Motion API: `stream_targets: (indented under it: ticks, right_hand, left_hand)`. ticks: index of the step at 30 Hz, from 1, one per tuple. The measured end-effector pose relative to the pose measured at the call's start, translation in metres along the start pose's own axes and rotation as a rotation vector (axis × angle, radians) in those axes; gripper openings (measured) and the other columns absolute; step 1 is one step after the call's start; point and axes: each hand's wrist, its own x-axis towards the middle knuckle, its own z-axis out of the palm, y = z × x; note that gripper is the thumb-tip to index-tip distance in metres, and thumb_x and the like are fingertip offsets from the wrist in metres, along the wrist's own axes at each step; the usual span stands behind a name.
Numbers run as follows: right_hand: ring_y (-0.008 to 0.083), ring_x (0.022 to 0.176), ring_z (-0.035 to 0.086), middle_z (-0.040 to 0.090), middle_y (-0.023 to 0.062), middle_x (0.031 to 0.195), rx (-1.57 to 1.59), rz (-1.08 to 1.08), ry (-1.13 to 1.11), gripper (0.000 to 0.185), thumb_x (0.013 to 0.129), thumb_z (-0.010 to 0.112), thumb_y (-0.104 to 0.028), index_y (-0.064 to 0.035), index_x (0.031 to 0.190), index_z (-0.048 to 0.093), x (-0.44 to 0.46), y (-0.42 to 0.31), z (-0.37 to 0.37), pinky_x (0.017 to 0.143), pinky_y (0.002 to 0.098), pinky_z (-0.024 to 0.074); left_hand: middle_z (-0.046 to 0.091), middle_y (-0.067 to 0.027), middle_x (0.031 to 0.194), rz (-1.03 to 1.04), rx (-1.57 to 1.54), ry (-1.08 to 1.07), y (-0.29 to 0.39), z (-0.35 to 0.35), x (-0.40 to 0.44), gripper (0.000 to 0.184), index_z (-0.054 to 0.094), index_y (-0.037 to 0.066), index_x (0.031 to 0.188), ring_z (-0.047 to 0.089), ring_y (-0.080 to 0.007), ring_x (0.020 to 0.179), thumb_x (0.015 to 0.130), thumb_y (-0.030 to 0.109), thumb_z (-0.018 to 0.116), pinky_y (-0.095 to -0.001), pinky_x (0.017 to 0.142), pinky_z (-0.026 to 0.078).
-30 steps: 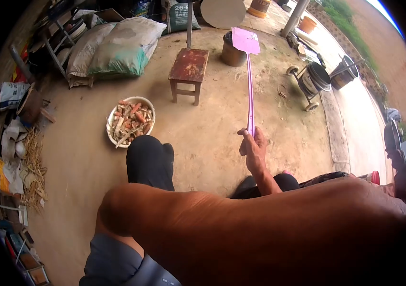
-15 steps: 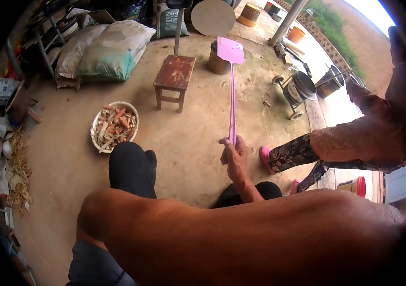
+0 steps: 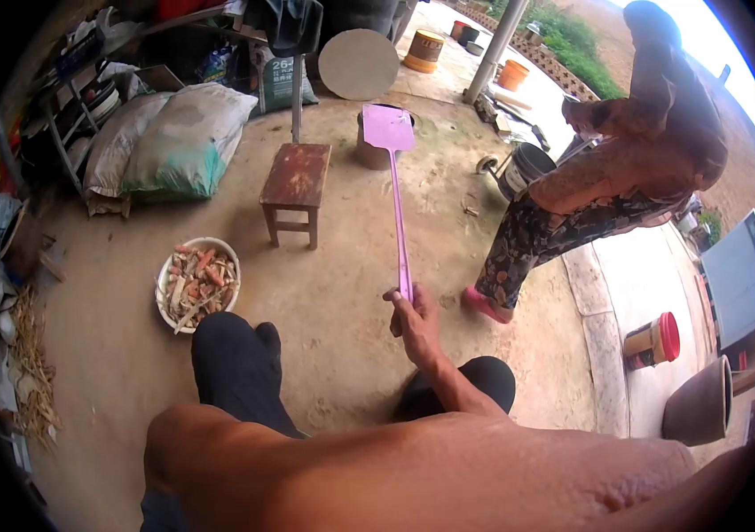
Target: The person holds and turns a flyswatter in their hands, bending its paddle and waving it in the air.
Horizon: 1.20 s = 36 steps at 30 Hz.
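My right hand (image 3: 416, 330) is closed round the lower end of the handle of a pink fly swatter (image 3: 389, 129). The swatter points up and away, its flat square head overlapping a dark bucket (image 3: 374, 156) in the view. My left hand is out of sight. A bare limb crosses the bottom of the view and covers part of my right forearm. Left of my right hand, a white bowl (image 3: 162, 302) filled with reddish and pale pieces sits on the floor, close to a dark shoe (image 3: 234, 359).
A wooden stool (image 3: 297, 177) stands ahead, with stuffed sacks (image 3: 184, 142) at left. At right, another person (image 3: 613, 168) in flowered trousers leans forward, near a wheeled bucket (image 3: 528, 168). Farther right are a red-lidded bucket (image 3: 652, 342) and a large pot (image 3: 699, 403).
The view has shifted, so the bowl, stool and swatter appear lower and farther left. The other person has come more fully into view at right. My right hand has kept hold of the swatter.
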Motion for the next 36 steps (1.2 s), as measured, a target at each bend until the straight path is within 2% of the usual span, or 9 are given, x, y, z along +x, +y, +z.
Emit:
stream_targets:
  ticks: [22, 28, 30, 36]
  right_hand:
    - [0.0082, 0.043, 0.041, 0.046, -0.0018, 0.055, 0.004, -0.009, -0.002, 0.018, 0.100, 0.057, -0.019, -0.0008, 0.102, 0.057, 0.000, -0.001, 0.003, 0.042, 0.0251, 0.0328]
    - [0.0079, 0.043, 0.041, 0.046, -0.0018, 0.055, -0.003, -0.003, 0.002, 0.020, 0.100, 0.058, -0.020, -0.0004, 0.101, 0.058, 0.000, -0.002, 0.004, 0.043, 0.0247, 0.0335]
    - [0.0078, 0.047, 0.043, 0.049, -0.0016, 0.062, -0.004, 0.011, -0.015, 0.019, 0.099, 0.060, -0.020, -0.0017, 0.103, 0.055, -0.002, -0.003, 0.002, 0.044, 0.0247, 0.0351]
    - [0.0079, 0.046, 0.043, 0.049, -0.0011, 0.059, -0.006, 0.020, -0.007, 0.019, 0.099, 0.060, -0.020, -0.0015, 0.101, 0.057, -0.001, 0.002, -0.001, 0.043, 0.0249, 0.0349]
  left_hand:
    - [0.064, -0.0078, 0.101, 0.016, 0.044, -0.064, -0.002, -0.019, 0.011, 0.027, 0.066, 0.001, 0.116, 0.062, -0.0171, 0.095, 0.100, 0.021, 0.056, -0.0305, 0.080, 0.052]
    - [0.064, -0.0076, 0.101, 0.018, 0.046, -0.088, -0.003, -0.018, 0.017, 0.028, 0.066, 0.000, 0.116, 0.062, -0.0165, 0.095, 0.101, 0.021, 0.055, -0.0299, 0.080, 0.052]
    - [0.064, -0.0075, 0.101, 0.017, 0.047, -0.076, -0.003, -0.018, 0.017, 0.028, 0.066, 0.000, 0.116, 0.062, -0.0163, 0.095, 0.101, 0.021, 0.055, -0.0298, 0.080, 0.052]
    - [0.064, -0.0073, 0.100, 0.008, 0.056, -0.067, -0.005, -0.016, 0.018, 0.029, 0.066, 0.000, 0.116, 0.062, -0.0157, 0.095, 0.101, 0.022, 0.054, -0.0292, 0.080, 0.052]
